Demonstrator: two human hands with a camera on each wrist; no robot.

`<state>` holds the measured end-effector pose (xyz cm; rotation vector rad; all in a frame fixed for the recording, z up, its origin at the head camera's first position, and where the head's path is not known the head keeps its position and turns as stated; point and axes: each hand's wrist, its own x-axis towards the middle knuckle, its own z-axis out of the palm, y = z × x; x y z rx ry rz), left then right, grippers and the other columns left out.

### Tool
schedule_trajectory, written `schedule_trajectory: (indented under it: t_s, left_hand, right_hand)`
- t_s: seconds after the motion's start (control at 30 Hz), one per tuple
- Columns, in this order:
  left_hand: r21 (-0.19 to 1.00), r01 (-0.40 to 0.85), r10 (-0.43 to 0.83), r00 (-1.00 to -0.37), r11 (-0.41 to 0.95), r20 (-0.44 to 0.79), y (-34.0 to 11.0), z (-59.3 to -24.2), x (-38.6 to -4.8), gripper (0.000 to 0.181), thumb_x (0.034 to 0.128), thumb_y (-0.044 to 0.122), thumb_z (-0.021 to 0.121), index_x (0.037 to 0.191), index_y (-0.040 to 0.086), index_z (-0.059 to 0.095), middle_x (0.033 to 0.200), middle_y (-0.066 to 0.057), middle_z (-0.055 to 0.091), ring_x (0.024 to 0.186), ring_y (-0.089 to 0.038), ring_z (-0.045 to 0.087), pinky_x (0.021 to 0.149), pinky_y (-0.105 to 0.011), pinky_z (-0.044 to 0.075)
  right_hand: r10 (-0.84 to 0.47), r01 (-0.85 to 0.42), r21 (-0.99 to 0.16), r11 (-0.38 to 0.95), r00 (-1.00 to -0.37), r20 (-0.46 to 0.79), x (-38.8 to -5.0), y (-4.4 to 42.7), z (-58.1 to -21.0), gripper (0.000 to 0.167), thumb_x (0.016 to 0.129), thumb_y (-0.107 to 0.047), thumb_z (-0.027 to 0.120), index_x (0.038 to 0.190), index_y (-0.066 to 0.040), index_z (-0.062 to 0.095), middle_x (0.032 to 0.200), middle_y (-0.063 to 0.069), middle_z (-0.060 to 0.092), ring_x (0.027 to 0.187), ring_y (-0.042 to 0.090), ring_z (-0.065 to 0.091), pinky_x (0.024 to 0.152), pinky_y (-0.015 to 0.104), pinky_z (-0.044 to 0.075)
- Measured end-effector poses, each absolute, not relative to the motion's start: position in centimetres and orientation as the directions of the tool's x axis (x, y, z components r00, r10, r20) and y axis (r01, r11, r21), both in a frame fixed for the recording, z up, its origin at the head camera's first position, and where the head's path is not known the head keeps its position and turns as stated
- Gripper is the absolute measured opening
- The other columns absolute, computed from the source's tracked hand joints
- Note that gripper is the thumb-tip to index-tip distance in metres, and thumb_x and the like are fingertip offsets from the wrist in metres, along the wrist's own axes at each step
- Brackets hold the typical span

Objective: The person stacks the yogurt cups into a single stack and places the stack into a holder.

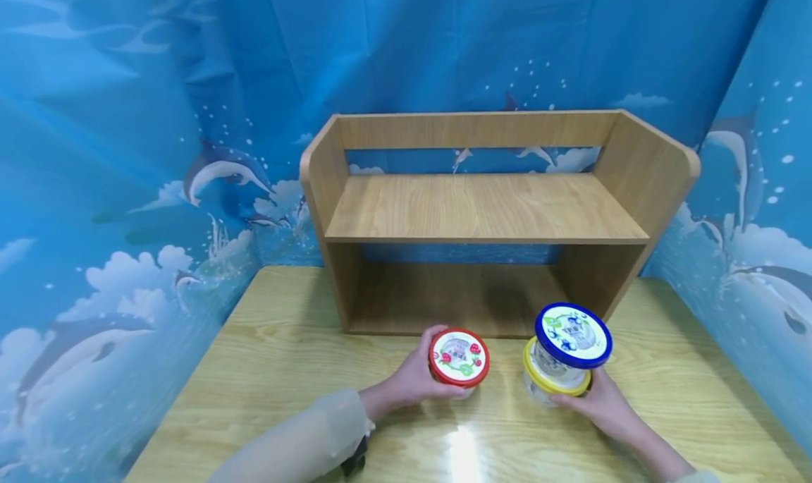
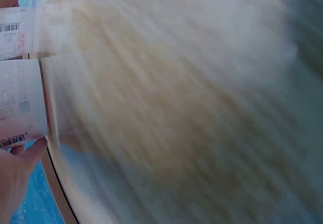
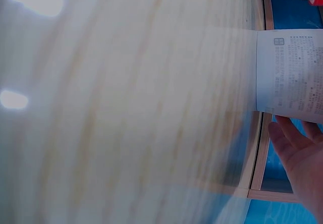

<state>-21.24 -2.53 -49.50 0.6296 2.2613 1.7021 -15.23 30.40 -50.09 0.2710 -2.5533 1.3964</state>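
My left hand (image 1: 412, 378) grips a round tub with a red-rimmed lid (image 1: 459, 357) printed with strawberries, just in front of the shelf. To its right, my right hand (image 1: 603, 403) holds a tub with a yellow lid (image 1: 552, 378). On top of that one sits a tub with a blue-rimmed lid (image 1: 574, 335), printed with blueberries. In the left wrist view, the left hand's fingers (image 2: 34, 153) are against a white printed tub wall (image 2: 20, 100). The right wrist view shows fingers (image 3: 290, 135) at another printed tub wall (image 3: 290, 75).
A two-tier wooden shelf (image 1: 488, 208) stands at the back of the light wooden table (image 1: 273, 370), its lower board right behind the tubs. Blue curtains (image 1: 406, 46) with dolphins hang behind and at both sides. A dark object (image 1: 357, 462) shows at the left wrist.
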Motion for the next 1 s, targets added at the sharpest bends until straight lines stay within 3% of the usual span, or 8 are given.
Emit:
schedule_trajectory:
  t_s: [0.23, 0.77, 1.0]
  left_hand:
    - [0.963, 0.151, 0.455, -0.89, 0.223, 0.035, -2.5, -48.1, -21.3, 0.1, 0.07, 0.028, 0.089, 0.147, 0.023, 0.025, 0.131, 0.005, 0.048, 0.12, -0.016, 0.049, 0.098, -0.036, 0.045]
    - [0.948, 0.293, 0.475, -0.856, 0.124, 0.203, -2.2, -44.0, -22.5, 0.092, 0.0724, 0.02, 0.087, 0.143, 0.028, 0.03, 0.131, 0.005, 0.047, 0.121, -0.016, 0.048, 0.092, -0.03, 0.049]
    - [0.941, 0.333, 0.506, -0.823, 0.06, 0.259, -1.6, -42.0, -22.6, 0.091, 0.0736, 0.015, 0.086, 0.145, 0.023, 0.03, 0.132, 0.002, 0.047, 0.119, -0.016, 0.049, 0.088, -0.029, 0.052]
  right_hand:
    - [-0.058, -0.262, -0.812, 0.522, -0.96, 0.273, -15.4, 30.4, -50.2, 0.089, 0.067, -0.001, 0.087, 0.138, 0.006, 0.035, 0.124, 0.029, 0.055, 0.104, -0.011, 0.047, 0.085, 0.012, 0.04]
    - [-0.068, -0.266, -0.807, 0.528, -0.96, 0.272, -15.4, 30.5, -50.2, 0.09, 0.067, -0.001, 0.087, 0.14, 0.005, 0.034, 0.126, 0.029, 0.054, 0.105, -0.012, 0.046, 0.086, 0.012, 0.039]
    - [-0.054, -0.25, -0.81, 0.53, -0.963, 0.262, -15.4, 30.4, -50.1, 0.088, 0.068, -0.002, 0.087, 0.139, 0.006, 0.035, 0.125, 0.029, 0.054, 0.104, -0.012, 0.046, 0.086, 0.013, 0.04]
